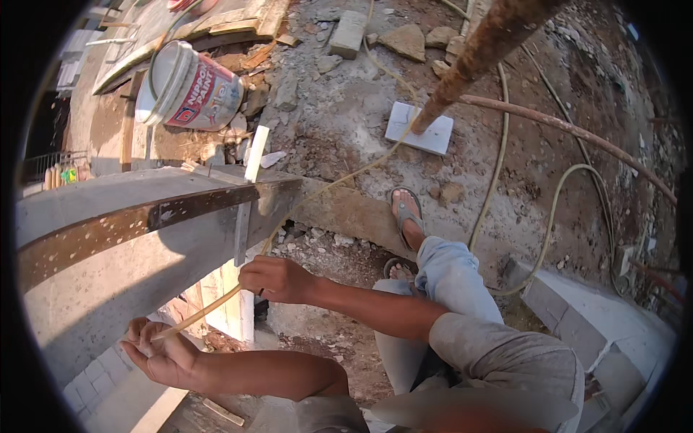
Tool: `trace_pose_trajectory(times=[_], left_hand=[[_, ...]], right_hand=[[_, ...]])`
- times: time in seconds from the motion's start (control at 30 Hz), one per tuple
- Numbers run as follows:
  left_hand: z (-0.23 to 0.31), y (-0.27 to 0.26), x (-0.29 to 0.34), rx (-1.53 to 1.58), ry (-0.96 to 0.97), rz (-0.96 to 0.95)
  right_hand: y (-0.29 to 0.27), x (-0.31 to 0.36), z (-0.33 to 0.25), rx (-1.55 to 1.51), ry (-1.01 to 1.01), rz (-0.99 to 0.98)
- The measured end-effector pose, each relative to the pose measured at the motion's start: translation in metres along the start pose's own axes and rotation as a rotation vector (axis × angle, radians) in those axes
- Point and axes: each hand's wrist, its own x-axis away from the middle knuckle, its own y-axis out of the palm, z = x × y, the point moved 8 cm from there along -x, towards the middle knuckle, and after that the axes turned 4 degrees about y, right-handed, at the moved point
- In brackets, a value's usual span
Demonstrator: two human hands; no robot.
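A thin yellowish hose [202, 312] runs between my two hands. My right hand [276, 280] is closed around it, palm down, with a dark ring on one finger. Lower and farther left, my left hand [160, 355] has its palm turned up and its fingers curled about the hose's end. Beyond my right hand, the hose passes the end of a long concrete beam [108, 278] and trails over the ground to the far edge. A brown, splattered board [137, 225] lies along the beam, and a pale wooden stake [255, 153] crosses it.
A white paint bucket [224, 94] stands tilted at the far left. Ahead, a rusty pole [476, 61] rests on a pale block [437, 137]. Another hose [504, 137] and a rusty rod [559, 126] cross the ground at right. Grey blocks [563, 310] lie beside my right leg.
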Motion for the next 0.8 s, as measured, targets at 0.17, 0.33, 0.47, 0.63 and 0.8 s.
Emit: trace_pose_trajectory(times=[0.17, 0.33, 0.47, 0.63, 0.8], left_hand=[[-0.058, 0.097, 0.156, -0.164, -0.421, -0.408], [-0.091, 0.174, 0.302, -0.196, -0.739, -0.890], [-0.097, 0.221, 0.396, -0.164, -0.872, -1.186], [-0.115, 0.267, 0.526, 0.043, -1.224, -1.536], [-0.109, 0.268, 0.599, -0.040, -1.344, -1.667]], right_hand=[[-0.095, 0.063, -0.020, 0.217, 0.150, 0.109], [-0.202, 0.156, -0.089, 0.279, 0.417, 0.329], [-0.247, 0.238, -0.134, 0.334, 0.476, 0.463], [-0.300, 0.346, -0.146, 0.497, 0.681, 0.566], [-0.354, 0.432, -0.195, 0.501, 0.938, 0.726]])
